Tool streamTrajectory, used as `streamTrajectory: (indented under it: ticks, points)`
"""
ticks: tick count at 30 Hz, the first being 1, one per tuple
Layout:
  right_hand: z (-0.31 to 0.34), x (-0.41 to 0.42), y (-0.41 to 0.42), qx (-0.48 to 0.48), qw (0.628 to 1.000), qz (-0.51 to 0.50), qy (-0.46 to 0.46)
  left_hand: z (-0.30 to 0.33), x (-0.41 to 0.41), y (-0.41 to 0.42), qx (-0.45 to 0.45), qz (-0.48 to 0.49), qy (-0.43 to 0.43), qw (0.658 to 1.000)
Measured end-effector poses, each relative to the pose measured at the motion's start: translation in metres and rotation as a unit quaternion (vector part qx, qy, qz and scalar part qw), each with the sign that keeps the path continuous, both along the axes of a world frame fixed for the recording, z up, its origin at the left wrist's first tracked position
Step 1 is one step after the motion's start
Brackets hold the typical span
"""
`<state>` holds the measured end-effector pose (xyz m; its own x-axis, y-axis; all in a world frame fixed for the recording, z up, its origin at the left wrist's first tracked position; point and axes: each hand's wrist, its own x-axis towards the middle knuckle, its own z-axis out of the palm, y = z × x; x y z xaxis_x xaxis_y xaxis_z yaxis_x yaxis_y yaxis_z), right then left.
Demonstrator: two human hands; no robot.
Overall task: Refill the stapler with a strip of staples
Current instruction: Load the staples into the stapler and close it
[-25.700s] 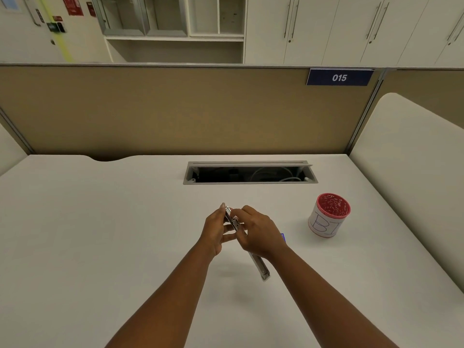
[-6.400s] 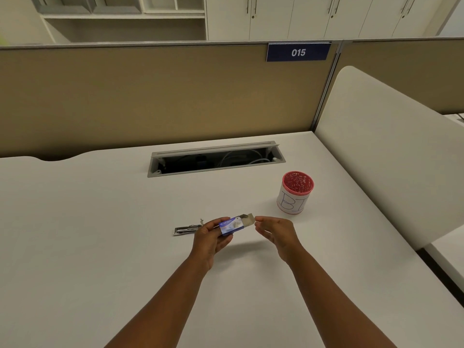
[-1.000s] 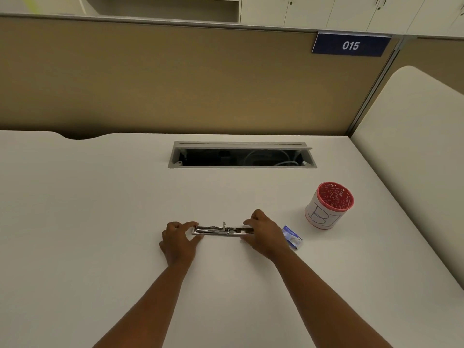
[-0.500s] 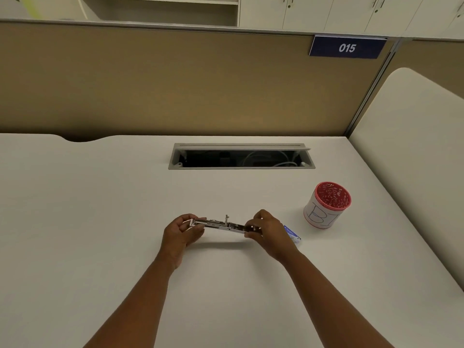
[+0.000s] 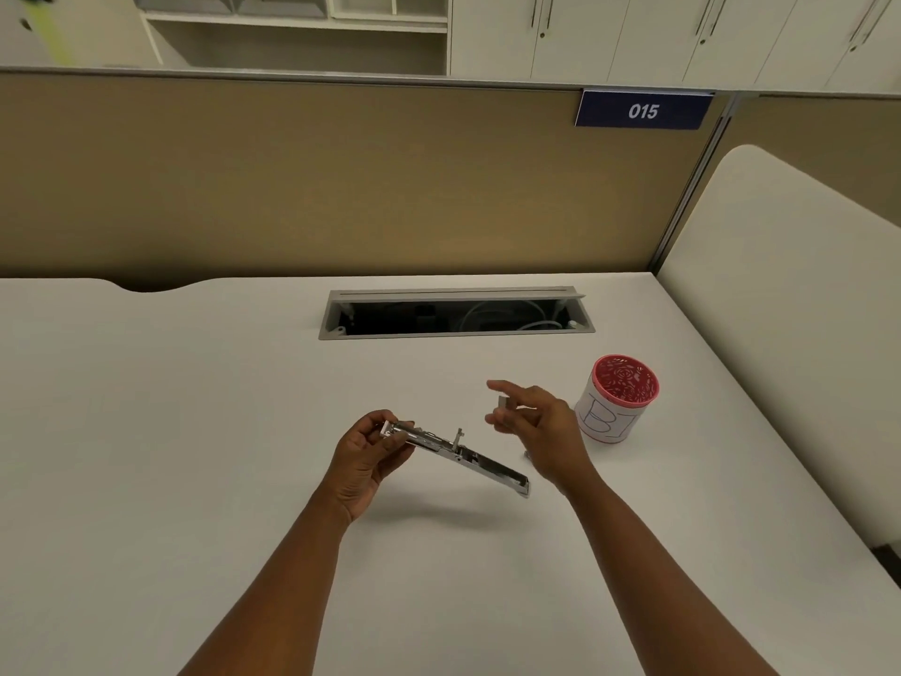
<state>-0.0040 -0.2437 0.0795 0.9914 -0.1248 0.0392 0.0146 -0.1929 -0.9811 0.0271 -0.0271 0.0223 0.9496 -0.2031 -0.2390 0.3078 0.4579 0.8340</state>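
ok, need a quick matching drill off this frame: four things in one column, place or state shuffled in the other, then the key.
Things:
1. stapler
2. red-rimmed cup
3. small silver piece
4. cable hatch

Place or state:
A. standing on the desk, right of the hands
B. pinched in the fingers of the right hand
C. open, set into the desk near the partition
D. held above the desk by one end in the left hand

Pairs: 1-D, 2-A, 3-B, 4-C
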Motion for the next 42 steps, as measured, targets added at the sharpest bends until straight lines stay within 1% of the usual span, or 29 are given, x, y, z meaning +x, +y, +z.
streamTrajectory:
  ticks: [3,5,8,10,12,15,20,25,28,30,32,36,38,42]
  points:
    - [0.01,0.002,0.008,0.02,0.999,-0.026,0.002,0.0,-0.001,-0.002,0.001,-0.006,-0.006,1.0]
    - [0.016,0.002,0.012,0.053,0.998,-0.039,0.017,0.001,-0.002,-0.004,0.002,-0.006,-0.011,1.0]
    - [0.022,-0.003,0.018,0.133,0.989,-0.014,0.056,-0.001,-0.004,-0.006,0.007,-0.004,-0.009,1.0]
    - [0.025,-0.008,0.023,0.153,0.986,0.005,0.067,-0.003,-0.006,-0.008,0.011,-0.008,-0.005,1.0]
    - [0.025,-0.011,0.026,0.106,0.993,-0.005,0.053,-0.003,-0.007,-0.01,0.016,-0.014,-0.005,1.0]
    - [0.023,-0.015,0.03,-0.007,0.999,-0.038,0.024,-0.002,-0.01,-0.013,0.015,-0.02,-0.004,1.0]
    - [0.02,-0.016,0.037,-0.094,0.994,-0.059,-0.02,-0.005,-0.012,-0.015,0.019,-0.026,0.003,0.999]
    - [0.022,-0.015,0.036,-0.036,0.997,-0.064,0.01,-0.002,-0.012,-0.016,0.01,-0.023,-0.002,1.0]
    - [0.019,-0.016,0.037,-0.063,0.996,-0.061,0.016,-0.002,-0.012,-0.016,0.008,-0.024,-0.003,1.0]
    - [0.017,-0.018,0.039,-0.117,0.991,-0.061,-0.012,-0.002,-0.012,-0.016,0.009,-0.026,-0.002,1.0]
    - [0.016,-0.022,0.042,-0.183,0.979,-0.059,-0.062,-0.002,-0.012,-0.017,0.013,-0.025,-0.002,1.0]
    - [0.013,-0.029,0.046,-0.313,0.936,-0.03,-0.161,-0.003,-0.013,-0.018,0.017,-0.029,-0.004,0.999]
    - [0.012,-0.03,0.047,-0.343,0.925,-0.027,-0.161,-0.003,-0.014,-0.019,0.016,-0.032,-0.004,0.999]
    - [0.005,-0.03,0.045,-0.337,0.935,-0.011,-0.114,-0.003,-0.014,-0.021,0.015,-0.036,-0.001,0.999]
